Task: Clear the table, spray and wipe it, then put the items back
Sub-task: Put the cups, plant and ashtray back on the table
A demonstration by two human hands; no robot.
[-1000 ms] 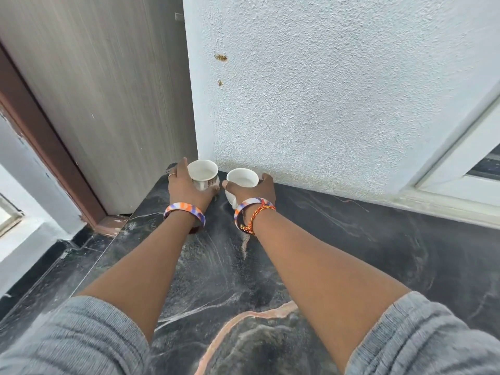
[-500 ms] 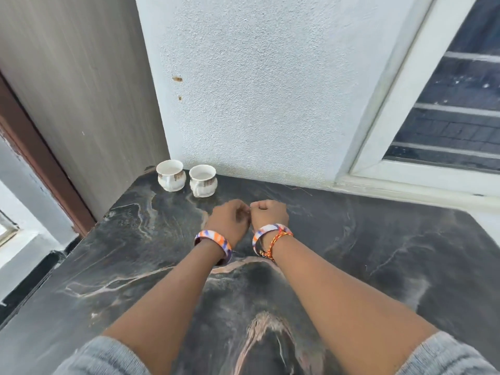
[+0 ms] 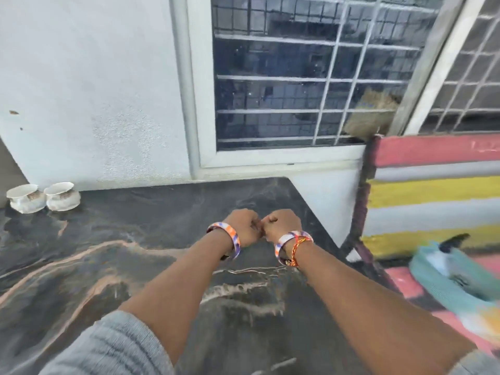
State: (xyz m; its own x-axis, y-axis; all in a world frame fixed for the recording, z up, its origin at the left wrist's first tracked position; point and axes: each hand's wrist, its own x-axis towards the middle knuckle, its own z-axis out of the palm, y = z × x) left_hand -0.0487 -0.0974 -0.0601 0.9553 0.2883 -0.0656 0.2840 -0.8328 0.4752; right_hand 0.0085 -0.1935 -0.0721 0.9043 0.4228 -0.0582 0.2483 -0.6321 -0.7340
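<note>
Both cups (image 3: 43, 197) far left of left hand (image 3: 243, 226) & right hand (image 3: 281, 224), fists empty.

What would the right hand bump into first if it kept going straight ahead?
Probably the white wall under the window. The right hand, curled and empty, points forward over the dark table, and nothing lies ahead before the table's far edge. Depth is hard to judge.

A textured white wall (image 3: 94, 90) rose behind the dark marble surface. A white-framed window (image 3: 284, 77) carried a metal grille. To the right hung striped pink, grey and yellow fabric (image 3: 433, 190).
</note>
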